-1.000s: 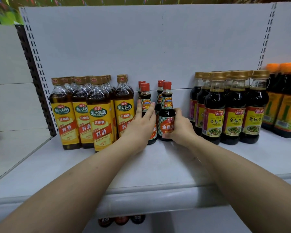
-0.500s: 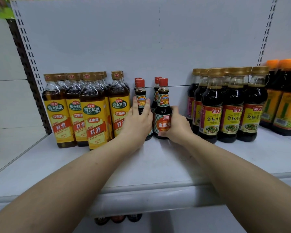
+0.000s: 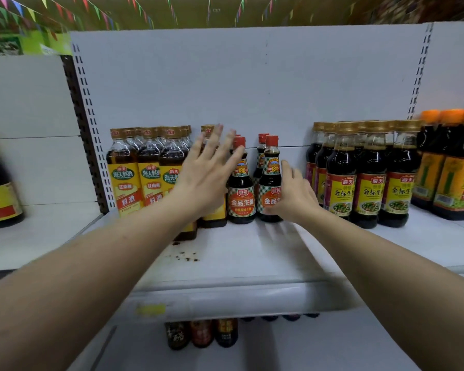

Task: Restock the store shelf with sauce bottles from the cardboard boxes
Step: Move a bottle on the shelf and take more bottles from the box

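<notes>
Head view: red-capped bottles (image 3: 241, 192) between yellow-label bottles (image 3: 123, 180) and gold-capped bottles (image 3: 370, 183).

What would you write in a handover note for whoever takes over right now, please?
Left hand: open, fingers spread, lifted in front of the yellow-label bottles, holding nothing.
Right hand: cupped round the right front small bottle.
Done: four red-capped small bottles stand upright on the shelf, two by two; left front small bottle is free.
Left: let go, fetch more; the cardboard boxes are out of view.
</notes>
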Tool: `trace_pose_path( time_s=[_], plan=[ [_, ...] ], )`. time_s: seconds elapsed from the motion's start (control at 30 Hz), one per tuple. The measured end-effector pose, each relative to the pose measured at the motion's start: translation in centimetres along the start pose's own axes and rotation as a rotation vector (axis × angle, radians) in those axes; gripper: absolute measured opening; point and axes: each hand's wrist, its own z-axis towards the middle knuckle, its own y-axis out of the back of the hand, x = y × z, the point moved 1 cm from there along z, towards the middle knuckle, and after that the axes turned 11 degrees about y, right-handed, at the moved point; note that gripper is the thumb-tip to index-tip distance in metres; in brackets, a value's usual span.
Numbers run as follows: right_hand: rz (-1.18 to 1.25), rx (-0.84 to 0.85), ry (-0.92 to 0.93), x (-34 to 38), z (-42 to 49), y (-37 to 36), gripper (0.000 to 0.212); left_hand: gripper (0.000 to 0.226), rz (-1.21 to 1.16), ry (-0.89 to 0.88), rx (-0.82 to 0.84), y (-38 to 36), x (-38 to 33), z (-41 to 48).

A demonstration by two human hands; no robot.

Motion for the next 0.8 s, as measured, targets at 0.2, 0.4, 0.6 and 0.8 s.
trace_pose_path(
  time_s=[0.2,0.4,0.6,0.8],
  plan=[
    [-0.103,-0.145,0.192,6.2,-0.7,1.4,0.117,0.089,-0.098,0.125,-0.063,3.2,5.4,-2.0],
    [-0.120,-0.190,0.451,15.8,-2.6,0.1,0.112,0.090,-0.122,0.309,-0.029,3.5,12.7,-7.9],
    [-0.013,-0.194,0.716,26.0,-4.8,-3.8,0.113,0.093,0.011,0.517,0.173,2.8,21.1,-16.1],
    [0.160,-0.056,0.936,35.4,-8.1,-9.1,0.112,0.093,0.105,0.790,0.298,3.3,27.7,-27.0]
  ],
)
